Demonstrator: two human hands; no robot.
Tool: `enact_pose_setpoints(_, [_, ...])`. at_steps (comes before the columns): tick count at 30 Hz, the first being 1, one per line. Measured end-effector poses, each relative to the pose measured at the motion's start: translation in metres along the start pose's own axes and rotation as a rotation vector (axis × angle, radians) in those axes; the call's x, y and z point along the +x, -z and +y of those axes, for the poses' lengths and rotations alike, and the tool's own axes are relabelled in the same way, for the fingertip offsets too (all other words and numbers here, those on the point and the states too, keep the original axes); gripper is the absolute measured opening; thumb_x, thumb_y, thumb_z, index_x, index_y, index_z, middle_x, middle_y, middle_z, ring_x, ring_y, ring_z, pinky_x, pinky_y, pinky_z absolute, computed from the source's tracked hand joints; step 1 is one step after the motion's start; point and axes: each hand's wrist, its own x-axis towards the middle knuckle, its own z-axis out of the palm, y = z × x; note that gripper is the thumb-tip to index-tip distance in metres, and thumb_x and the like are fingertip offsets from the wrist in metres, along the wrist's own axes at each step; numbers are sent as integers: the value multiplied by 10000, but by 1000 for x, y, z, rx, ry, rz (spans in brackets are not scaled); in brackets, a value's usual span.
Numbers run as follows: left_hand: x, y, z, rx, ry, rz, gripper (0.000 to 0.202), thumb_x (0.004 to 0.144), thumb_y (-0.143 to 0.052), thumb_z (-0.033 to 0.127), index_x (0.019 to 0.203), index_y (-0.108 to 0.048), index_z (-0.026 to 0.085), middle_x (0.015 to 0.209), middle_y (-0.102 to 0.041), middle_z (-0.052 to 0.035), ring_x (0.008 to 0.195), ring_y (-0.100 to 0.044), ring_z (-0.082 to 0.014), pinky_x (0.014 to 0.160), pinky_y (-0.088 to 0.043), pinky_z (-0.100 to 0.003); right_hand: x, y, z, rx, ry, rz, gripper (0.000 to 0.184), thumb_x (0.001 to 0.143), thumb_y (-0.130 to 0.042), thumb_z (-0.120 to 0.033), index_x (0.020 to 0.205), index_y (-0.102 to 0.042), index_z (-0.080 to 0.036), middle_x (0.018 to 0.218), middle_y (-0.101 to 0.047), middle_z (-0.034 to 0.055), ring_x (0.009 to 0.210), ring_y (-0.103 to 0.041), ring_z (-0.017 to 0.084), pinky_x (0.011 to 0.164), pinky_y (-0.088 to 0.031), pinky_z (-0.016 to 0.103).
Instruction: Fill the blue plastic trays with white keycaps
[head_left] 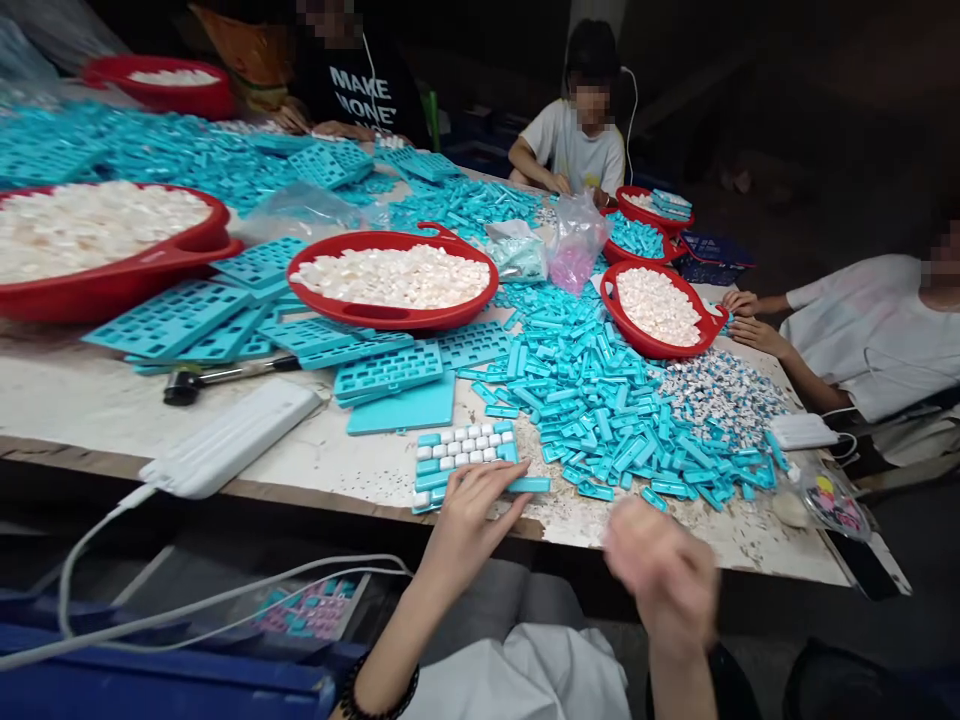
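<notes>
A long worktop [90, 405] runs across the view, crowded with a red basin [390, 322] of pearly white pieces and a heap of loose teal plastic pieces [600, 410]. At its near edge lies a teal plastic frame [461, 462], partly filled with white and teal keys. It looks light and stiff but thin, so it may flex and the small keys could pop out; its long edges seem the best place to hold it. The left hand [472, 525] rests on it, fingers loosely curved, with no clear grip. The right hand [660, 575] is blurred above the worktop near the heap, and how far open it is cannot be told. The heap lies just beside the frame's right end, in the way on that side.
</notes>
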Motion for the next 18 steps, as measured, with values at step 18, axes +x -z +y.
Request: enact_pose_setpoints(18, [-7,19,-16,119,9,61,397,976,-508,164,1347,-581,286,1241,-709,-46,1155,-648,-239,1027,-461,-444,112,-30,83,-719,132,-181,198,953,-581,-270,1100,-711,-243,1190,-658,86,1108,-607,274,951,-501,419])
